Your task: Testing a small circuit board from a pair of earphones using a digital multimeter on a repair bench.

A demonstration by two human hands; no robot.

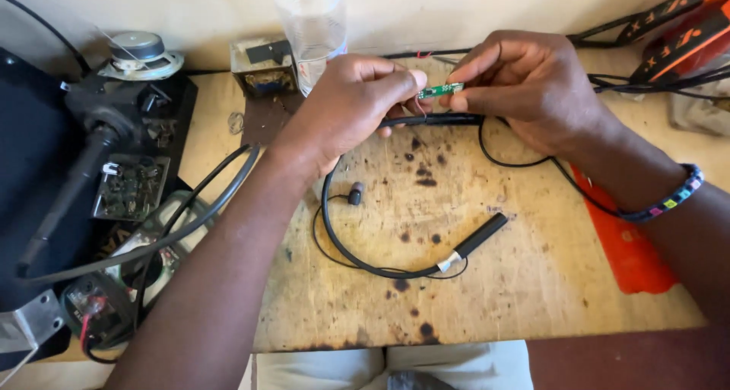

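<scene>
Above the scorched, stained wooden board (487, 283), the left hand (346, 105) and right hand (532, 86) pinch opposite ends of a small green circuit strip (439, 90) between thumb and fingertips, just over the black neckband earphone cable (380, 264) lying on that board.

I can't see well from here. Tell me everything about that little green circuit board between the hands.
The circuit board is a small, narrow green strip with tiny pale parts on its face, too small to make out. It lies roughly level, held in the air above the wooden board. The left hand pinches its left end, the right hand its right end. A thin red wire hangs near its left end; a joint cannot be seen. Just below runs the black neckband.
</scene>
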